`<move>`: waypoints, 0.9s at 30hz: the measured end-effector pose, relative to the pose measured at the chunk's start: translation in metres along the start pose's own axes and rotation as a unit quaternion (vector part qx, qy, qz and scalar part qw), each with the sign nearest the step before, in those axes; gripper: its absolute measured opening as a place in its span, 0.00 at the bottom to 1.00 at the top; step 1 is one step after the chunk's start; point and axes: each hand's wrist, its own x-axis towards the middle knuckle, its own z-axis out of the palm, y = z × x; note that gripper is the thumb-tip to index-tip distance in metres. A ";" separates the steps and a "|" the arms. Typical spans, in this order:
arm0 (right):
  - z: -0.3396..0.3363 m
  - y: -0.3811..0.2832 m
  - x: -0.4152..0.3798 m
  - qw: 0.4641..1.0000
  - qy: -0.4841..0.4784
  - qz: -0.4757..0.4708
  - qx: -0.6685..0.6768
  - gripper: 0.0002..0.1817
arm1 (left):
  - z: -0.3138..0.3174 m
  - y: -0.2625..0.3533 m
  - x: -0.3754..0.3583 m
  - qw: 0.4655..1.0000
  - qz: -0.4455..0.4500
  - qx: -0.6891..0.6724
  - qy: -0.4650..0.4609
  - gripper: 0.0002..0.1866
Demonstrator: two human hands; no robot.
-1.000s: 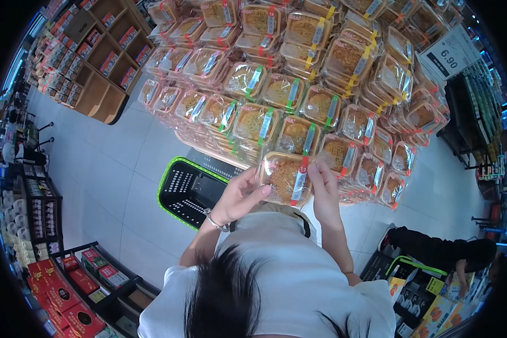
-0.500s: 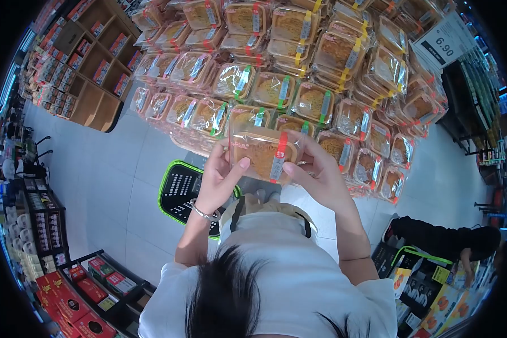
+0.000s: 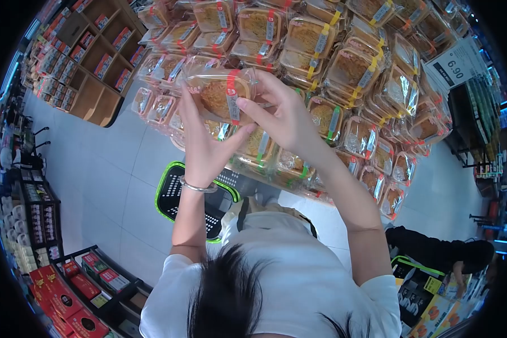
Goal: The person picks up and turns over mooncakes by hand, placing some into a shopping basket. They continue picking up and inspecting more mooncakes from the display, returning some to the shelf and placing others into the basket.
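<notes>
A clear-wrapped tray of a browned baked pastry point(image 3: 217, 97), crossed by a red strip and a grey label, is raised over the front left of the display. My right hand point(image 3: 284, 115) grips its right side, thumb on the label and fingers behind. At its left edge is my left hand point(image 3: 200, 143), fingers stretched up along the wrap and thumb spread away below the tray. Whether those fingers touch the wrap is hard to tell. Several similar packs point(image 3: 310, 36) are stacked behind and beside it, banded in red, yellow or green.
A black shopping basket with a green rim point(image 3: 174, 211) is on the floor, left of my legs. A price sign point(image 3: 455, 66) reads 6.90. Wooden shelving point(image 3: 98, 96) stands left, red boxes point(image 3: 59, 298) at lower left. Another person in dark clothes point(image 3: 434, 245) bends at right.
The wrapped pastry tray has moved up and left, away from my body. My left thumb has come off its front, while my right hand keeps its grip.
</notes>
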 end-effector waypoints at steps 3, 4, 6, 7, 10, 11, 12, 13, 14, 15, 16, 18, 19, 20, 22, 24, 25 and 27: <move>0.012 0.017 0.030 0.999 0.031 -0.013 -0.034 0.26 | 0.006 -0.013 0.023 0.997 0.007 0.063 0.051 0.60; 0.014 0.021 0.041 0.998 0.033 -0.028 -0.052 0.27 | 0.008 -0.019 0.031 0.994 0.018 0.085 0.071 0.61; 0.020 0.031 0.062 0.996 0.041 -0.041 -0.070 0.27 | 0.008 -0.027 0.046 0.991 0.027 0.103 0.087 0.61; 0.023 0.034 0.071 0.993 0.052 -0.051 -0.090 0.28 | 0.008 -0.031 0.054 0.987 0.037 0.119 0.099 0.61; 0.036 0.043 0.100 0.992 0.055 -0.084 -0.083 0.23 | 0.009 -0.055 0.076 0.980 0.054 0.148 0.122 0.59; 0.039 0.046 0.107 0.988 0.064 -0.108 -0.088 0.21 | 0.008 -0.061 0.084 0.977 0.060 0.156 0.135 0.59; 0.039 0.037 0.112 0.988 0.068 -0.072 -0.121 0.17 | 0.008 -0.068 0.094 0.975 0.047 0.159 0.146 0.57; 0.040 0.039 0.118 0.988 0.066 -0.073 -0.120 0.17 | 0.007 -0.074 0.103 0.975 0.047 0.161 0.147 0.57; 0.041 0.042 0.128 0.989 0.056 -0.052 -0.128 0.18 | 0.007 -0.081 0.111 0.973 0.047 0.161 0.157 0.56; 0.041 0.047 0.139 0.989 0.047 -0.031 -0.135 0.19 | 0.006 -0.089 0.121 0.972 0.048 0.160 0.166 0.55; 0.042 0.051 0.146 0.986 0.025 -0.003 -0.163 0.30 | 0.006 -0.098 0.131 0.978 0.051 0.095 0.177 0.51; 0.041 0.057 0.148 0.984 -0.006 0.013 -0.178 0.31 | 0.000 -0.114 0.149 0.975 0.047 0.118 0.182 0.50; 0.040 0.058 0.148 0.980 -0.037 0.031 -0.194 0.33 | -0.003 -0.122 0.158 0.972 0.042 0.140 0.186 0.49; 0.044 0.066 0.145 0.984 0.001 -0.024 -0.175 0.24 | -0.005 -0.133 0.169 0.966 0.042 0.188 0.175 0.48; 0.041 0.066 0.144 0.986 -0.009 -0.014 -0.166 0.23 | -0.007 -0.138 0.181 0.966 0.027 0.205 0.153 0.49; 0.044 0.073 0.150 0.988 -0.019 -0.004 -0.155 0.22 | -0.009 -0.150 0.195 0.966 0.000 0.231 0.117 0.48; 0.049 0.085 0.159 0.994 -0.015 -0.006 -0.106 0.21 | -0.009 -0.154 0.201 0.966 0.003 0.231 0.116 0.48; 0.049 0.095 0.175 0.998 -0.010 -0.008 -0.056 0.21 | -0.007 -0.160 0.210 0.959 0.001 0.260 0.112 0.47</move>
